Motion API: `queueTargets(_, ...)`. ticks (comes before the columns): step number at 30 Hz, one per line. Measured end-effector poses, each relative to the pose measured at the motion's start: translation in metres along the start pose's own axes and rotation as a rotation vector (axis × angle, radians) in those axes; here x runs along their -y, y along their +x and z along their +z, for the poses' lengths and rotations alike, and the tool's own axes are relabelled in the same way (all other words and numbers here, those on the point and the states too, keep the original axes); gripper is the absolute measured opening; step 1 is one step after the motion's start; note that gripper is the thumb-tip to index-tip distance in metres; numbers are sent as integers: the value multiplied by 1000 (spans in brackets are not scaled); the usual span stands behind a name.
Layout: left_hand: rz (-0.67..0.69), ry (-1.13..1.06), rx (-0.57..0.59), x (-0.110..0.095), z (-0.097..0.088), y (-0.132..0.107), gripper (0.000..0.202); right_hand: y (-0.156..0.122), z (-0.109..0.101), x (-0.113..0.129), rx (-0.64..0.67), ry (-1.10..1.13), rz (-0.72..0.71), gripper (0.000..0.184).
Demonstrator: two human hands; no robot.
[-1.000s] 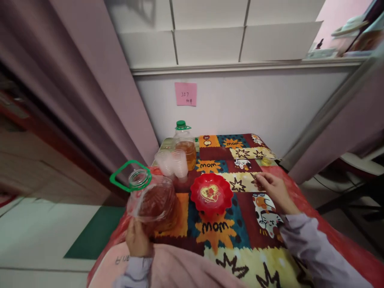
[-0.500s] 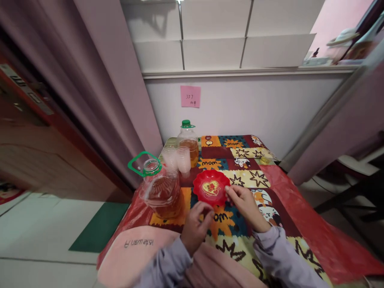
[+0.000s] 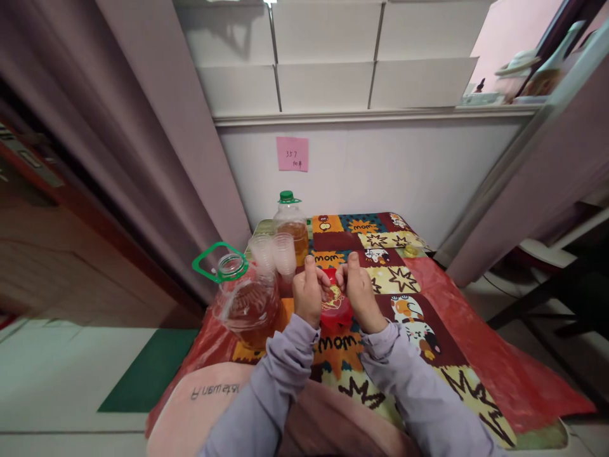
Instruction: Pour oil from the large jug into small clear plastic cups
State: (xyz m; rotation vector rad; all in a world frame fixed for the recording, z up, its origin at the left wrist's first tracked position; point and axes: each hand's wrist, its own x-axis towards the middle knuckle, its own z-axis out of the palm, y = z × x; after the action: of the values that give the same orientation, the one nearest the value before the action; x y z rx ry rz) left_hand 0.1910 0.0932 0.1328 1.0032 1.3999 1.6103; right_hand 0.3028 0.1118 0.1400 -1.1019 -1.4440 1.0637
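Note:
A red scalloped dish [image 3: 337, 311] with a gold heart printed in it lies on the patterned tablecloth, partly hidden by both hands. My left hand [image 3: 309, 291] is over its left side, thumb up and fingers curled in, with nothing visible in them. Over the dish's right side is my right hand [image 3: 358, 289], also thumb up with curled fingers and no object showing. To the left stands an uncapped large jug [image 3: 252, 308] of amber liquid with a green handle. Two stacks of clear plastic cups [image 3: 284, 254] are behind it.
Behind the cups is another jug [image 3: 295, 231] with a green cap. A small yellowish object [image 3: 410, 250] sits near the table's far right. The wall [image 3: 380, 165] with a pink note [image 3: 292, 154] rises behind the table.
My right hand has left the dish's right rim and my left hand has moved up from its near edge. Both are now over the dish, thumbs raised. The view has shifted slightly.

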Motion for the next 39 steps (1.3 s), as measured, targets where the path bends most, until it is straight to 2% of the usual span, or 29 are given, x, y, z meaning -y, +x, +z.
queueTargets(5, 48, 43, -5, -9, 2, 1, 87, 4, 0, -1, -33, -43, -2, 85)
queueTargets(14, 28, 111, 43, -15, 7, 6, 91, 11, -8, 3, -43, -83, -19, 84)
queueTargets(26, 34, 129, 61, -14, 7, -6, 91, 2, -4, 4, -31, -47, -50, 85)
queueTargets(33, 42, 153, 93, -4, 3, -3, 88, 3, 1, -3, -12, -30, -18, 84)
queueTargets(36, 73, 189, 142, 5, -4, -18, 82, 4, 1, -15, 12, -14, 23, 81)
queueTargets(39, 121, 251, 200, 25, -25, -49, 62, 7, 0, -28, 19, -51, -7, 70)
